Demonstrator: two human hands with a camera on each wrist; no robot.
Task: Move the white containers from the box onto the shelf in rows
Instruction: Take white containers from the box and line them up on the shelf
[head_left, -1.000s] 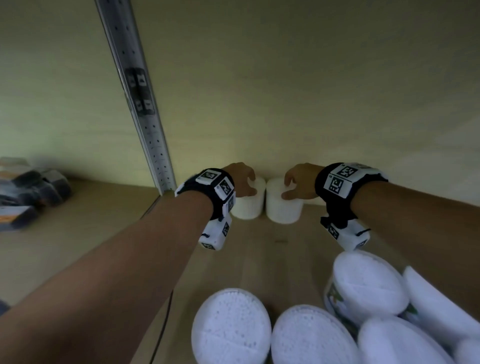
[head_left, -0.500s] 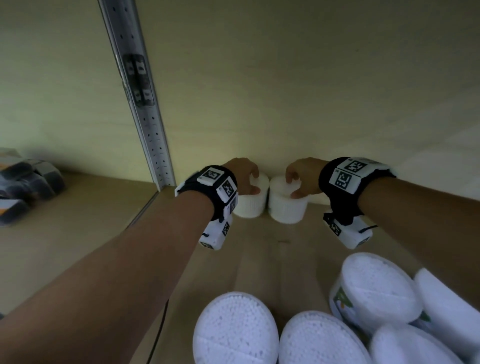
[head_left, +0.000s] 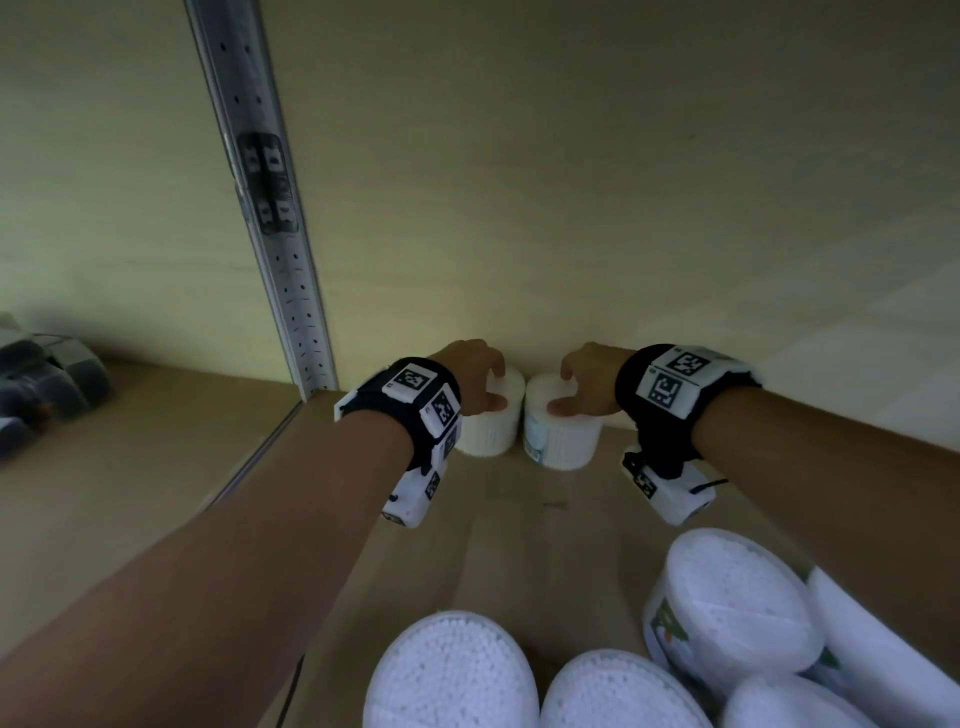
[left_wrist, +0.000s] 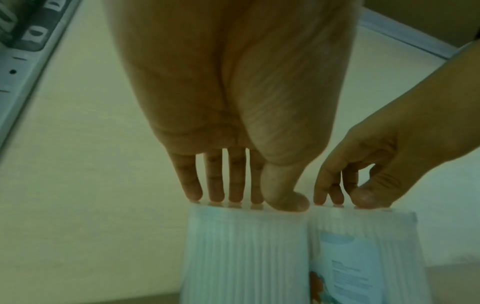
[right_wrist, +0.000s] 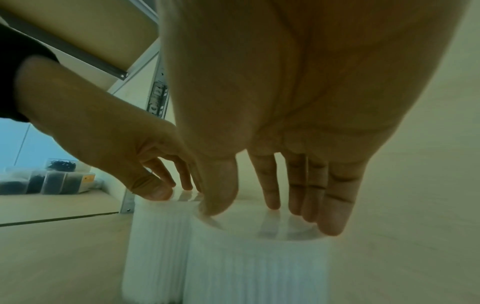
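1. Two ribbed white containers stand upright on the wooden shelf (head_left: 509, 545), touching, close to the back wall (head_left: 571, 208): the left container (head_left: 493, 431) and the right container (head_left: 563, 444).
2. Left hand (head_left: 472, 374) rests straight fingertips (left_wrist: 215, 197) on the left lid; right hand (head_left: 587, 379) does likewise on the right lid. Neither clasps.
3. Bare board lies between them and more containers (head_left: 452, 675) at the near edge.
4. A perforated metal upright (head_left: 291, 291) bounds the left.
5. The right container's label print is unreadable.
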